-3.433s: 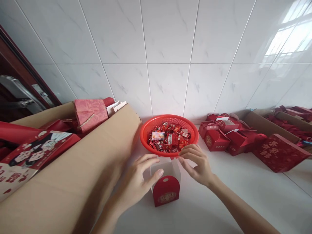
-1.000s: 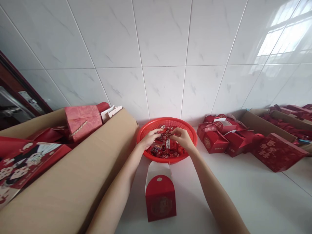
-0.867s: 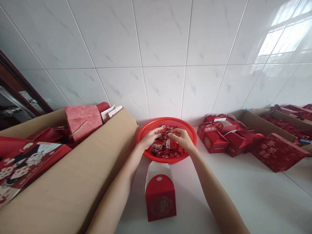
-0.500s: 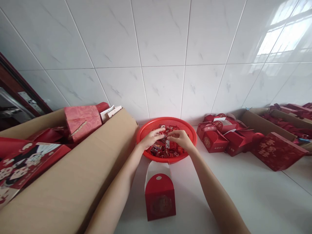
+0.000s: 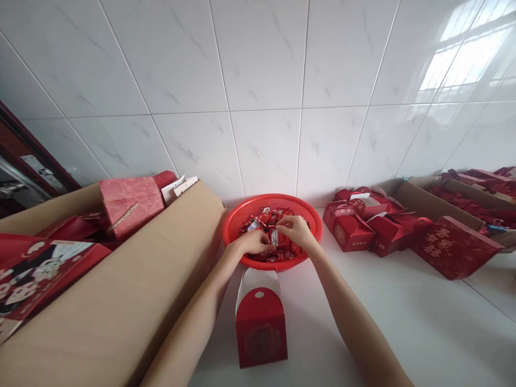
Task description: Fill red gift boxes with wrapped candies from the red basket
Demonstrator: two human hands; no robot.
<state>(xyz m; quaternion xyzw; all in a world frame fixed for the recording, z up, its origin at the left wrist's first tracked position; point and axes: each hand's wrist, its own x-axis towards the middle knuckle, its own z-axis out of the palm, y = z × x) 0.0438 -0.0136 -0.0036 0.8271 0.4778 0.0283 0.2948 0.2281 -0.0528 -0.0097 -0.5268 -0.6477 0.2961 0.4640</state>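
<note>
Both my hands are inside a red plastic basket [image 5: 313, 207] that holds many wrapped candies [image 5: 268, 216], mostly in red wrappers. My left hand [image 5: 255, 242] reaches down among the candies at the near left, fingers curled together; what they grip, if anything, is hidden. Thumb and fingers of my right hand [image 5: 297, 231] pinch at a red candy packet [image 5: 275, 236] with a white label, near the basket's middle. In front of the basket stands a red gift box [image 5: 262, 328] with its top open, a rounded flap with a hole facing me.
At left, a long cardboard box [image 5: 181, 242] holds red bags and a pink gift bag [image 5: 131, 204]. Several folded red gift boxes [image 5: 355, 231] stand at right, beside a red bag [image 5: 455, 247] and another cardboard box [image 5: 419, 196]. A tiled wall [image 5: 266, 150] rises behind the basket.
My left hand has moved down and nearer to me, deeper into the candies, its fingers curling in. My right hand stays over the basket's middle. The view has shifted slightly.
</note>
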